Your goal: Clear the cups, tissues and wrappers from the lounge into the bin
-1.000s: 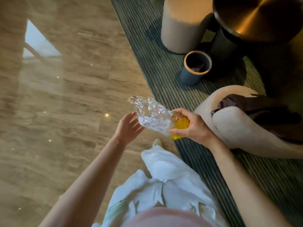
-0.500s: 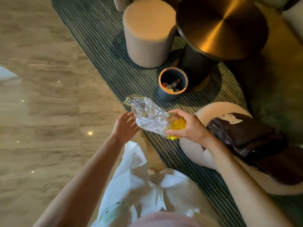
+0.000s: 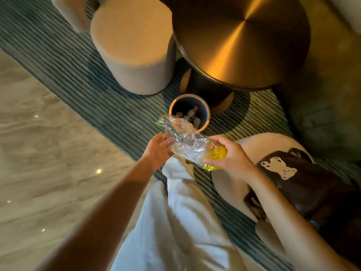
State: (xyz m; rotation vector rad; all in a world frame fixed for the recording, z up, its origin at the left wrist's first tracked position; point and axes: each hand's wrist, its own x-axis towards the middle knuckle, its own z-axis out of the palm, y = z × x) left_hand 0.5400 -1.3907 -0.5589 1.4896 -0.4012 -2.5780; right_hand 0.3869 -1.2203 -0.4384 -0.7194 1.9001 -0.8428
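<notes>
Striped rug (image 3: 109,90) — covers the floor under all the furniture. 
Round metal table (image 3: 240,40) — brassy top on a dark pedestal. 
Round beige stool (image 3: 134,45) — left of the table. 
Pale seat (image 3: 259,145) at right, with a dark brown bag (image 3: 312,192) lying on it. 
Bin (image 3: 207,112) — small, dark, orange-rimmed, at the table's foot; bottles and litter inside. 
Wrapper (image 3: 187,143) — crumpled clear plastic with a yellow end, held in the air, its far tip overlapping the bin's near rim. 
Right hand (image 3: 232,155) — fingers curled round the yellow end. 
Left hand (image 3: 158,151) — fingers spread and relaxed, just beside the clear end.
</notes>
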